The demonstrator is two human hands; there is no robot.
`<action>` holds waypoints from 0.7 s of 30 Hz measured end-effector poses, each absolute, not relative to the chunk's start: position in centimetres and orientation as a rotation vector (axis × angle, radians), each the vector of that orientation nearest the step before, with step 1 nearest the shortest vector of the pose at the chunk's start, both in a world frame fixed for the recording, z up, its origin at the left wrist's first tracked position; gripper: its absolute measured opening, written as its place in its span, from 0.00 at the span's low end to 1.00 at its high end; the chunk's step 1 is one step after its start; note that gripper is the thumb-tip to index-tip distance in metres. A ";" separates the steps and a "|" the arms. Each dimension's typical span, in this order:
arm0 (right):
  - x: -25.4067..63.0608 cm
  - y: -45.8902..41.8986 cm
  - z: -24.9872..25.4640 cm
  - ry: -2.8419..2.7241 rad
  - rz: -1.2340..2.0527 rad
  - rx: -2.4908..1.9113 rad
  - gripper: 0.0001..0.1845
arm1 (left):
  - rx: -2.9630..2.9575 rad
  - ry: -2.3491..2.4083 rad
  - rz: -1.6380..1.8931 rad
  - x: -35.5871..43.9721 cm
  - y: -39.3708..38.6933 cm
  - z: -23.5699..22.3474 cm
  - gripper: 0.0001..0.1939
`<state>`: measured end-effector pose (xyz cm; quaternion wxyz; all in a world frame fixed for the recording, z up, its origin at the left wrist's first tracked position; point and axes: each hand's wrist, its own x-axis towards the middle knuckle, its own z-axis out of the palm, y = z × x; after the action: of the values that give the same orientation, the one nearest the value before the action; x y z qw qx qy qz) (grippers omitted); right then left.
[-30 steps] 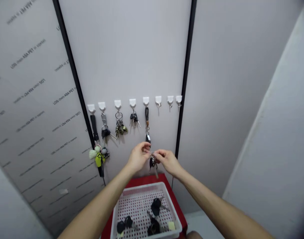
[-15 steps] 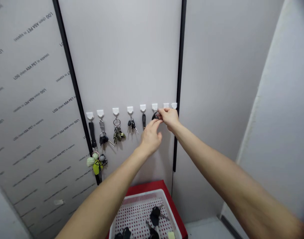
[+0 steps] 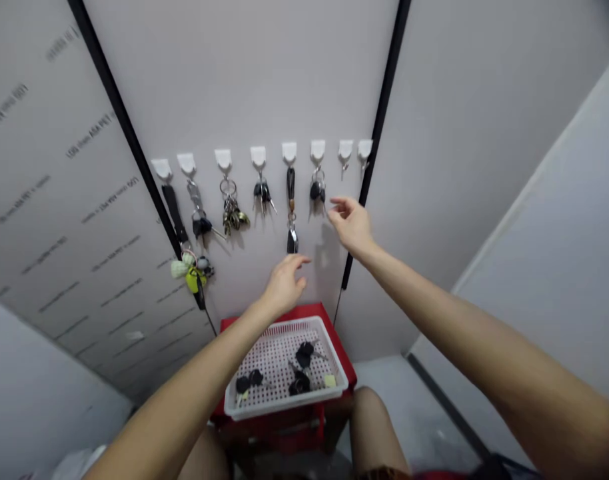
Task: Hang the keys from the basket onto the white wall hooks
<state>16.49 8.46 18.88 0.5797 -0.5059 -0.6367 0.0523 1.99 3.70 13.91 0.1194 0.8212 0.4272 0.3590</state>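
Observation:
A bunch of keys (image 3: 317,191) hangs from the sixth white hook (image 3: 317,149) in a row on the wall. My right hand (image 3: 352,223) is just right of and below that bunch, fingers apart and holding nothing. My left hand (image 3: 284,283) is lower, under a hanging black key fob (image 3: 291,210), its fingers loosely spread and empty. Below both hands sits a white perforated basket (image 3: 279,403) with several dark keys (image 3: 300,370) lying in it.
Five hooks to the left carry key bunches, one with a yellow-green charm (image 3: 189,273). Two hooks at the right (image 3: 345,149) are bare. The basket rests on a red stool (image 3: 337,340). Black vertical strips (image 3: 379,127) divide the wall panels. My knees show at the bottom.
The key bunch that both hands held is now hanging on the sixth hook. Both hands have let go and drawn back, the left one downward.

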 end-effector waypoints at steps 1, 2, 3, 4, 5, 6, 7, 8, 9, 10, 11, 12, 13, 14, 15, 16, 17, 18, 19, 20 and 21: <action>16.3 7.4 16.8 -1.659 0.163 -1.211 0.16 | 2.389 1.273 0.936 1.5 3.2 11.9 0.18; 16.0 6.3 14.6 -1.866 0.236 -1.238 0.15 | 2.379 1.294 0.817 1.0 2.7 10.0 0.18; 15.7 5.1 12.3 -2.118 0.347 -1.246 0.14 | 2.369 1.314 0.701 0.5 2.2 8.0 0.18; 15.4 4.0 10.2 -2.342 0.433 -1.247 0.14 | 2.357 1.331 0.587 0.2 1.7 6.3 0.18; 15.1 3.0 8.2 -2.518 0.456 -1.243 0.14 | 2.337 1.351 0.490 -0.1 1.3 4.7 0.18; 14.8 2.2 6.5 -2.635 0.407 -1.269 0.13 | 2.318 1.376 0.415 -0.3 0.9 3.4 0.18; 14.6 1.7 5.1 -2.713 0.333 -1.304 0.13 | 2.297 1.402 0.357 -0.3 0.6 2.4 0.18; 14.3 1.3 4.1 -2.760 0.240 -1.333 0.13 | 2.280 1.429 0.317 -0.3 0.4 1.6 0.18; 14.2 1.2 3.3 -2.784 0.152 -1.354 0.13 | 2.267 1.453 0.291 -0.2 0.2 1.1 0.17; 14.0 1.2 2.8 -2.800 0.085 -1.365 0.12 | 2.262 1.470 0.277 0.0 0.0 0.7 0.17; 13.8 1.3 2.6 -2.814 0.042 -1.369 0.11 | 2.262 1.480 0.272 0.1 -0.1 0.5 0.16; 13.7 1.5 2.4 -2.830 0.024 -1.372 0.10 | 2.266 1.485 0.273 0.2 -0.2 0.4 0.15; 13.6 1.7 2.3 -2.845 0.023 -1.376 0.09 | 2.266 1.490 0.276 0.3 -0.2 0.3 0.14; 13.6 1.9 2.3 -2.856 0.034 -1.381 0.09 | 2.258 1.497 0.279 0.3 -0.2 0.2 0.14; 13.6 2.1 2.3 -2.854 0.050 -1.389 0.09 | 2.239 1.504 0.279 0.3 -0.2 0.2 0.14; 13.7 2.3 2.4 -2.837 0.078 -1.391 0.09 | 2.210 1.506 0.282 0.3 -0.2 0.1 0.15; 13.9 2.4 2.5 -2.799 0.117 -1.387 0.09 | 2.172 1.501 0.297 0.2 -0.1 0.1 0.16; 14.0 2.5 2.8 -2.739 0.167 -1.378 0.10 | 2.130 1.484 0.332 0.2 0.1 0.0 0.17; 14.2 2.6 3.1 -2.661 0.228 -1.363 0.10 | 2.087 1.456 0.388 0.2 0.2 0.1 0.18; 14.4 2.6 3.5 -2.572 0.300 -1.343 0.11 | 2.038 1.423 0.460 0.3 0.4 0.1 0.20; 14.6 2.6 3.9 -2.481 0.376 -1.317 0.11 | 1.984 1.386 0.546 0.4 0.7 0.3 0.22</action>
<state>14.59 2.64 3.93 0.1529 -0.4593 -0.8651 0.1312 0.43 0.69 0.27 0.3243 0.7565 0.5283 0.2083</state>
